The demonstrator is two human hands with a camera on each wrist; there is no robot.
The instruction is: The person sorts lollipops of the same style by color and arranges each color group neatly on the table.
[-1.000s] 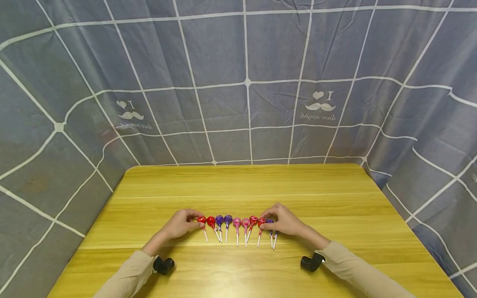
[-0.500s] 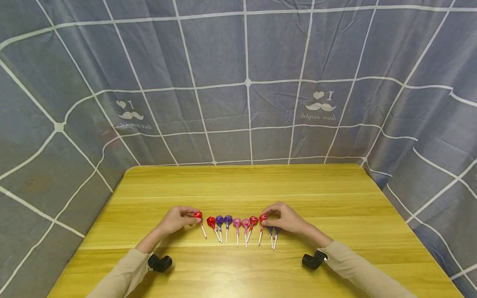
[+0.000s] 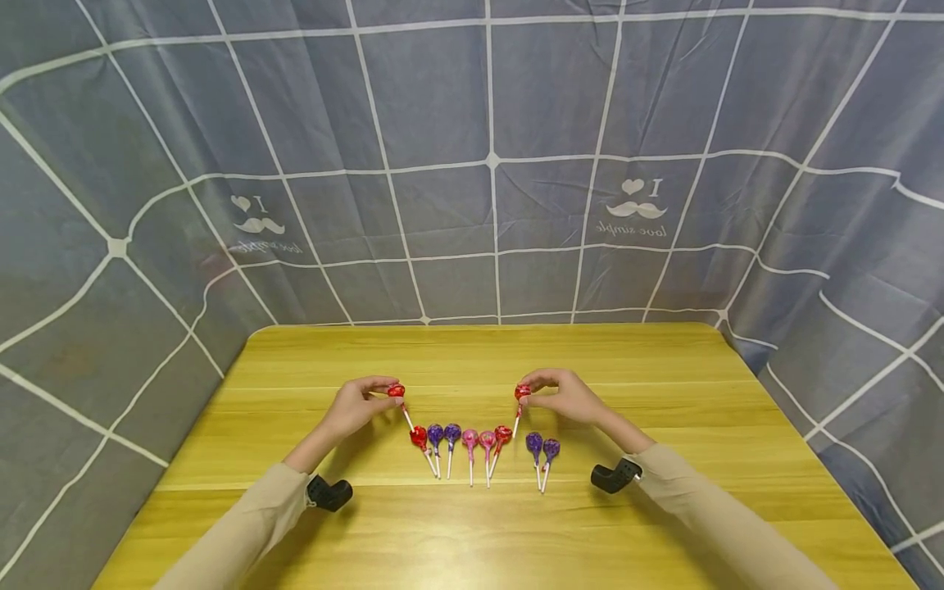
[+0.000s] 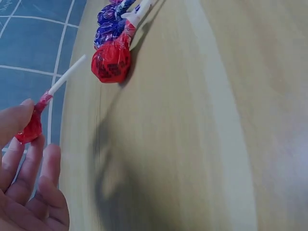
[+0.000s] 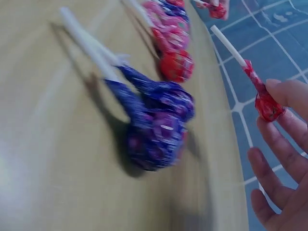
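My left hand (image 3: pixel 356 407) pinches a red-wrapped lollipop (image 4: pixel 32 126) by its candy head, with the white stick pointing down toward the row. In my right hand (image 3: pixel 571 397) another red lollipop (image 5: pixel 267 105) is pinched between thumb and fingers, lifted off the table. Between the hands and nearer the body lies a row: a red lollipop (image 3: pixel 419 437), two purple lollipops (image 3: pixel 451 432), two pink lollipops (image 3: pixel 487 440) and a red lollipop (image 3: pixel 502 434). Two more purple lollipops (image 3: pixel 551 449) lie apart to the right, sticks toward the body.
The wooden table (image 3: pixel 472 541) fills the lower view, its far edge meeting a grey curtain (image 3: pixel 435 205) with white grid lines. The curtain also stands along both sides. A black wrist camera (image 3: pixel 329 493) is strapped at each sleeve.
Both hands have lifted their red lollipops out of the row and moved them away toward the far edge. The two right-hand purple lollipops are now uncovered; the others stay put.
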